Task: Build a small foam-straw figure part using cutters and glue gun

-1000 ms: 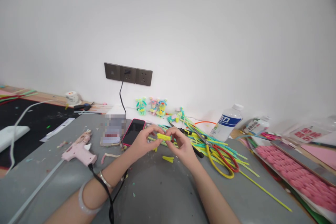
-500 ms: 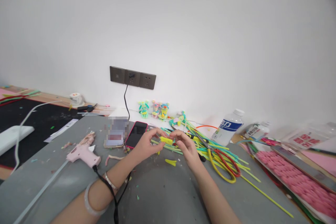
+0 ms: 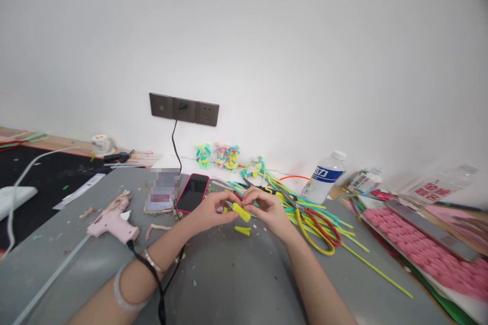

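Between my two hands is a short yellow fuzzy piece, which looks like bent pipe cleaner. My left hand pinches it from the left with thumb and fingers. From the right, the fingertips of my right hand close together at its upper end. Just below lies another yellow piece on the grey mat. Behind and right of my right hand spreads a heap of yellow, green and teal pipe cleaners. Scissors with yellow and red handles rest on the heap.
A pink glue gun with a black cord lies at left. A pink-edged phone and another phone lie behind my left hand. Small fuzzy figures stand by the wall. A bottle and pink knitted-looking material are at right.
The yellow piece has tilted from nearly level to slanting down to the right. My right fingertips have closed in on its upper end. The whole view has shifted slightly.
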Demonstrator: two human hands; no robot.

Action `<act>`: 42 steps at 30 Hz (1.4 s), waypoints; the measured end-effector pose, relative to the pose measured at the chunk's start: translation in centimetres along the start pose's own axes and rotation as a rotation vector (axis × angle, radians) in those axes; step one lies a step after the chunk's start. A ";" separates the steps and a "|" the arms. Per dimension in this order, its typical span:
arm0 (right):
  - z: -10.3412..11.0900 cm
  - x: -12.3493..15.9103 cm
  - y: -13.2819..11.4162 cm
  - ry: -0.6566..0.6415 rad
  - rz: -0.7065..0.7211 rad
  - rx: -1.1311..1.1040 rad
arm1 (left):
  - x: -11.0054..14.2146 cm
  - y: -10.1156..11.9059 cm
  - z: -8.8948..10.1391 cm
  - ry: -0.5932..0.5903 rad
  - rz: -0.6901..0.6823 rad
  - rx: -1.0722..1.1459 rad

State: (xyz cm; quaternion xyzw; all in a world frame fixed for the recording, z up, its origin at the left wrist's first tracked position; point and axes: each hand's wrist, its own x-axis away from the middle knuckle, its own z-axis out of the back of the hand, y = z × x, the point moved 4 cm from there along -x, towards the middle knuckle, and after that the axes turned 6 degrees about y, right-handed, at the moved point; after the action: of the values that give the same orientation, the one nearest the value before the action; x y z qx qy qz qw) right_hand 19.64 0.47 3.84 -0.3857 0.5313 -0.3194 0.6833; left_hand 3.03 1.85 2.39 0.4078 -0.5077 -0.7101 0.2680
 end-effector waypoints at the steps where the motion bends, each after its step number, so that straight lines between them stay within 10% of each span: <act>1: 0.0 0.0 0.0 -0.013 -0.012 -0.006 | 0.0 0.0 -0.1 -0.025 0.020 0.014; 27: -0.4 1.1 -0.8 -0.406 -0.250 -0.010 | 0.8 -0.3 -1.3 -0.306 0.356 0.279; 42: -0.7 1.3 -0.7 -0.363 -0.351 -0.093 | 0.6 -0.5 -1.0 -0.252 0.370 0.309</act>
State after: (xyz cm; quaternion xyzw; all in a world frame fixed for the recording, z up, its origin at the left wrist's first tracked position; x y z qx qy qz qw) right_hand 19.21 -1.08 3.75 -0.5540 0.3389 -0.3339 0.6832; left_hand 3.55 1.03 1.57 0.2525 -0.7050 -0.6086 0.2624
